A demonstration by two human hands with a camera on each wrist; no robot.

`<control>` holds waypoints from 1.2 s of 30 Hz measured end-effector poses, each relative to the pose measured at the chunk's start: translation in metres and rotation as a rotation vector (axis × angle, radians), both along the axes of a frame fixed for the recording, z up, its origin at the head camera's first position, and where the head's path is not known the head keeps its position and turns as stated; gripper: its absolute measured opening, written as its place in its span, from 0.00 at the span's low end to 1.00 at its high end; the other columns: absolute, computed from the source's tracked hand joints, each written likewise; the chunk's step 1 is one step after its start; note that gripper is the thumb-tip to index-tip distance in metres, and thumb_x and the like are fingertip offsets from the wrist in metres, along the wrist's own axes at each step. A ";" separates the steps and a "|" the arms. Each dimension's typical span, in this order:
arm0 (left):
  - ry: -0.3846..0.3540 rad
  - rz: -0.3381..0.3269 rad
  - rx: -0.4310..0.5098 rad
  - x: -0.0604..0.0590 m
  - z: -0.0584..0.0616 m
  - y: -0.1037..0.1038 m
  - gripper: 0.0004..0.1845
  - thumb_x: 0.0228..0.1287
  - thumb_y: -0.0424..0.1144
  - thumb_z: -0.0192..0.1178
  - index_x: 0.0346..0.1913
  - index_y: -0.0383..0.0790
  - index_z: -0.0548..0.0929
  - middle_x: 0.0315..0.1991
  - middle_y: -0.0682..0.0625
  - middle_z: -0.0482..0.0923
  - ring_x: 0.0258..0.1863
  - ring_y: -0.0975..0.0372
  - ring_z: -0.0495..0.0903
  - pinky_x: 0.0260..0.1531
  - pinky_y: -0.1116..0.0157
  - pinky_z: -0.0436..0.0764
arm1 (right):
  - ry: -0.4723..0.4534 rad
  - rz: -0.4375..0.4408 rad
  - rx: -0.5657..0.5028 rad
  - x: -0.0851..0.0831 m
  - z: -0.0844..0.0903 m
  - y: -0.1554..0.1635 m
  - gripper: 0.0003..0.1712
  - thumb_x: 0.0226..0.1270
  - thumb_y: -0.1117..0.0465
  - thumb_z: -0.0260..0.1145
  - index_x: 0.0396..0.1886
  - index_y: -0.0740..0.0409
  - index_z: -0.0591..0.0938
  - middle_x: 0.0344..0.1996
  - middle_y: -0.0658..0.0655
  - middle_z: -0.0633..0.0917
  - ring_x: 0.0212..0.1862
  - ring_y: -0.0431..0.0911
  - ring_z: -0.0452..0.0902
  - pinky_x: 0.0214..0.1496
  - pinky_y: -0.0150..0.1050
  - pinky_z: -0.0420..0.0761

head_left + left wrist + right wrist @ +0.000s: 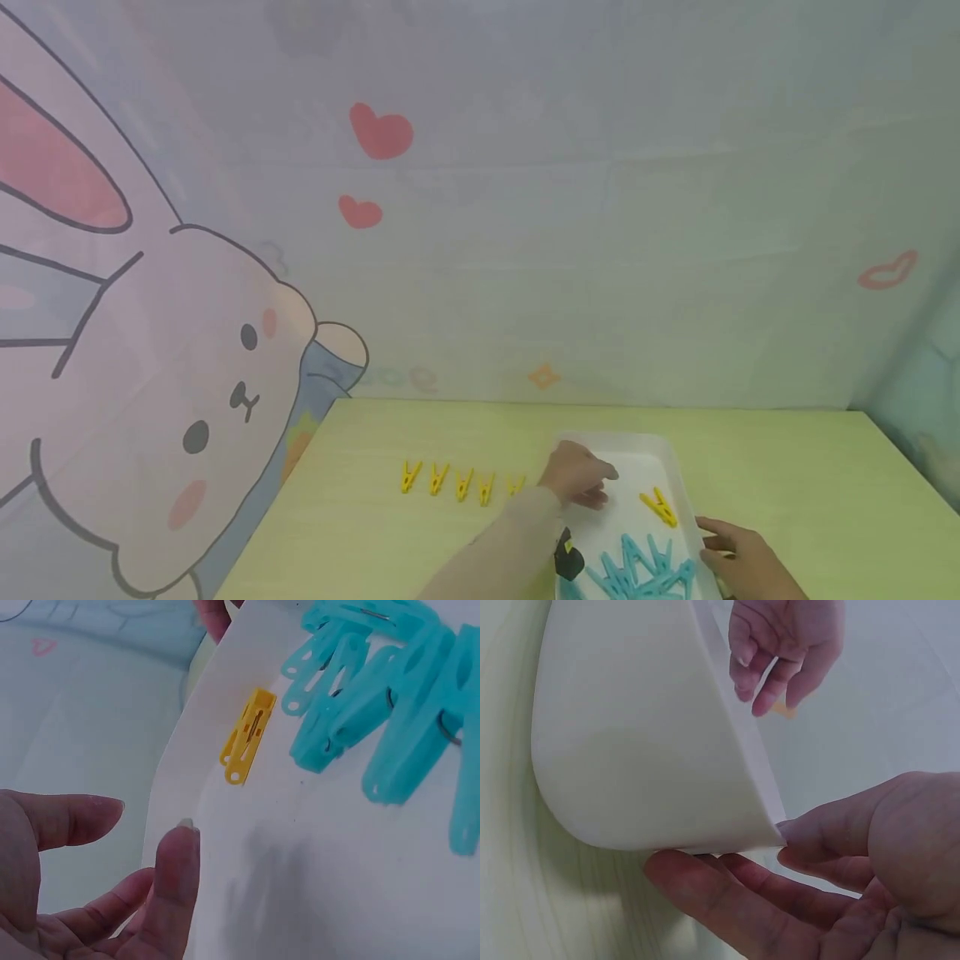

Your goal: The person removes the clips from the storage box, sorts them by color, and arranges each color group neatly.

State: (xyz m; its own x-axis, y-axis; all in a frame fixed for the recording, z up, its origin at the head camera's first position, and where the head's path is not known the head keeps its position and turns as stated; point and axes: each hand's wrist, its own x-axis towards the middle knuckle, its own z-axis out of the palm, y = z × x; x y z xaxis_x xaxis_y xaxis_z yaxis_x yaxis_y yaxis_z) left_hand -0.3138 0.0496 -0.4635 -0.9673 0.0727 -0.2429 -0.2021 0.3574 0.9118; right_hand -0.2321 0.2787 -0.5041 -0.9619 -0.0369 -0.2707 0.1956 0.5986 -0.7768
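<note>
My left hand (pixel 577 477) is over the far part of a white tray (pixel 667 454), thumb and fingers apart with nothing between them. One yellow clothespin (pixel 660 507) lies inside the tray, near its right wall; the left wrist view shows that yellow clothespin (pixel 250 735) lying apart from the blue ones. A pile of light-blue clothespins (pixel 645 575) fills the near part. At the tray's right side, my right hand (pixel 742 557) holds the edge. In the right wrist view the thumb is on the rim and the fingers (pixel 727 907) lie against the outer wall.
Several yellow clothespins (pixel 462 485) stretch in a row on the light yellow-green table (pixel 360 542), left of the tray; my left forearm partly covers the row's right end. A black object (pixel 568 557) with a yellow mark shows below the left wrist. A printed cloth hangs behind.
</note>
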 end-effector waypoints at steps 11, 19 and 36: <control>0.054 -0.036 -0.181 0.007 -0.009 0.039 0.17 0.48 0.35 0.73 0.38 0.30 0.78 0.20 0.44 0.77 0.12 0.54 0.81 0.18 0.61 0.83 | 0.060 0.023 0.070 0.002 -0.002 -0.001 0.27 0.67 0.66 0.64 0.62 0.76 0.71 0.47 0.74 0.82 0.46 0.63 0.81 0.44 0.55 0.82; 0.096 -0.015 -0.351 0.012 -0.010 0.066 0.14 0.45 0.38 0.70 0.29 0.35 0.77 0.12 0.48 0.73 0.07 0.59 0.72 0.09 0.65 0.73 | 0.101 0.026 0.034 0.002 -0.005 0.000 0.26 0.66 0.70 0.63 0.61 0.78 0.71 0.43 0.71 0.84 0.44 0.63 0.82 0.44 0.54 0.82; 0.227 -0.067 -0.644 0.006 -0.034 0.103 0.16 0.42 0.46 0.73 0.25 0.39 0.80 0.17 0.51 0.72 0.14 0.59 0.71 0.14 0.64 0.74 | 0.170 0.089 -0.013 0.005 -0.004 0.005 0.26 0.67 0.72 0.62 0.60 0.83 0.68 0.42 0.74 0.83 0.43 0.65 0.83 0.44 0.53 0.83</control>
State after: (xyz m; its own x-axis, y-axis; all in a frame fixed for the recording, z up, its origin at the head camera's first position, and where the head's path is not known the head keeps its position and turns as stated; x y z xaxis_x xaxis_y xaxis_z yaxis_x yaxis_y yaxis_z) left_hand -0.3082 0.1529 -0.4976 -0.9978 0.0436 -0.0494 0.0108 0.8478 0.5302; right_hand -0.2272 0.2840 -0.5084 -0.9866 -0.1262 -0.1037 0.0079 0.5973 -0.8020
